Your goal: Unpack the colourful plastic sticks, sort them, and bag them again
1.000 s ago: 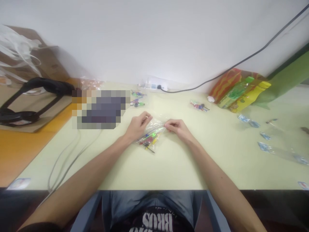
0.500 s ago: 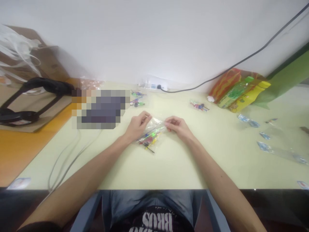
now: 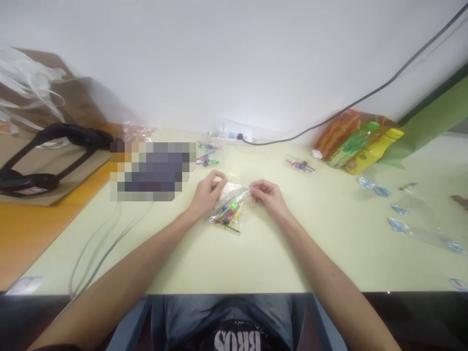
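A clear plastic bag (image 3: 228, 212) with small red, green, yellow, blue and black pieces in it hangs or rests between my hands, over the pale table (image 3: 263, 258). My left hand (image 3: 209, 194) pinches the bag's upper left corner, thumb against the fingers. At the upper right corner, my right hand (image 3: 266, 191) grips the bag's edge with thumb and fingertips. The coloured pieces lie in the lower part of the bag.
Small bags of coloured pieces (image 3: 207, 159) lie at the back, another (image 3: 300, 165) to the right. Bottles (image 3: 353, 146), clear packets (image 3: 398, 226) and a power strip (image 3: 230, 134) are farther out. A black frame (image 3: 54, 156) and cables (image 3: 98, 258) are at the left.
The bag's lower end has swung slightly to the right, and its pieces have shifted with it. Both hands keep their pinch. The whole view has tilted a little.
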Tool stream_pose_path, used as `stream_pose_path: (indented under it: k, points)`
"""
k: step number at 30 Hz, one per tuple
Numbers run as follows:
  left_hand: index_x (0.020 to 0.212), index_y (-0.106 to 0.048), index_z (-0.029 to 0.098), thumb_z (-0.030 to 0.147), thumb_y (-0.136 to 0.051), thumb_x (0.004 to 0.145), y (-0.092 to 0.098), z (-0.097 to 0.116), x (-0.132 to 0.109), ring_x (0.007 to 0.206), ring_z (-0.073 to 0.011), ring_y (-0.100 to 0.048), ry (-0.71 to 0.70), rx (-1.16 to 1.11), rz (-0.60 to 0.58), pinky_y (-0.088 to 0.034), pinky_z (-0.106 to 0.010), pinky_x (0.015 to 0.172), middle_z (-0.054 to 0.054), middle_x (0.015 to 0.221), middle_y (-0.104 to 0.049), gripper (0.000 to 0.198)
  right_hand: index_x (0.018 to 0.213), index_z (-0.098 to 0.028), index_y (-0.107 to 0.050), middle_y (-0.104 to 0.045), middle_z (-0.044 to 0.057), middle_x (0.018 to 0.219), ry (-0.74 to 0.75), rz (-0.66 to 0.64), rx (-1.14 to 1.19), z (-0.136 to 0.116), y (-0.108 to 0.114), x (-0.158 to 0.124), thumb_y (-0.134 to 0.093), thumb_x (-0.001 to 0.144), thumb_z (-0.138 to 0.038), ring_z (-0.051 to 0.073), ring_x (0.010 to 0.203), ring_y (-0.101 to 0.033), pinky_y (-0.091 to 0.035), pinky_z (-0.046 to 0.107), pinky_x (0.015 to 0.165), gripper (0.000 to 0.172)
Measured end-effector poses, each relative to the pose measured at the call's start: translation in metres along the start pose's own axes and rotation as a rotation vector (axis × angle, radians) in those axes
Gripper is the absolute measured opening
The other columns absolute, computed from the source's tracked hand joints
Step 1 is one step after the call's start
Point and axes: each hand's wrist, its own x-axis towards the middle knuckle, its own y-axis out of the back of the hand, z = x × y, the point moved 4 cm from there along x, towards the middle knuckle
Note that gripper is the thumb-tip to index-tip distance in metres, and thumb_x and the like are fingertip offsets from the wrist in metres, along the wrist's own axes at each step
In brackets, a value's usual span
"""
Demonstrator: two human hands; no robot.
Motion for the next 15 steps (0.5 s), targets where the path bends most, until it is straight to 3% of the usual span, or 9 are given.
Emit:
stream_pose_path:
  k: [5,8,12,15]
  points:
    - [0.113,-0.056,0.023,0.050,-0.057,0.096,0.0015,-0.0020,0.0024,0.033,-0.0076,-0.038,0.072,-0.124,-0.022,-0.031,-0.015,0.033,0.011,0.049,-0.045,0.031,0.092,-0.020,-0.079,-0.063,-0.001,0.070,0.063,0.038,-0.037,-0.0053,-0.0001,-0.0015,-0.073,0.079,-0.037,0.011,0.055,-0.052,-0.043,0.028,0.055,0.022]
    - [0.111,-0.058,0.022,0.050,-0.059,0.095,0.0020,-0.0022,0.0053,0.036,-0.0083,-0.043,0.091,-0.211,-0.030,-0.034,-0.016,0.035,0.010,0.051,-0.048,0.032,0.089,-0.021,-0.080,-0.061,0.000,0.072,0.100,0.020,-0.096,-0.0066,-0.0010,-0.0026,-0.068,0.082,-0.036,0.011,0.057,-0.052,-0.043,0.028,0.056,0.021]
    - [0.118,-0.055,0.022,0.055,-0.051,0.097,0.0001,-0.0018,0.0085,0.050,-0.0104,-0.058,0.080,-0.327,-0.064,-0.043,-0.019,0.044,0.001,0.076,-0.066,0.040,0.093,-0.022,-0.080,-0.060,0.000,0.072,0.132,0.010,-0.199,-0.0078,-0.0034,-0.0048,-0.061,0.086,-0.033,0.012,0.060,-0.053,-0.044,0.028,0.059,0.023]
    - [0.124,-0.054,0.021,0.052,-0.064,0.091,-0.0003,-0.0019,0.0097,0.062,-0.0130,-0.067,0.051,-0.294,-0.061,-0.051,-0.022,0.056,-0.003,0.091,-0.071,0.047,0.095,-0.021,-0.080,-0.059,0.002,0.074,0.187,-0.009,-0.325,-0.0108,-0.0065,-0.0075,-0.056,0.089,-0.028,0.015,0.066,-0.055,-0.044,0.029,0.063,0.026]
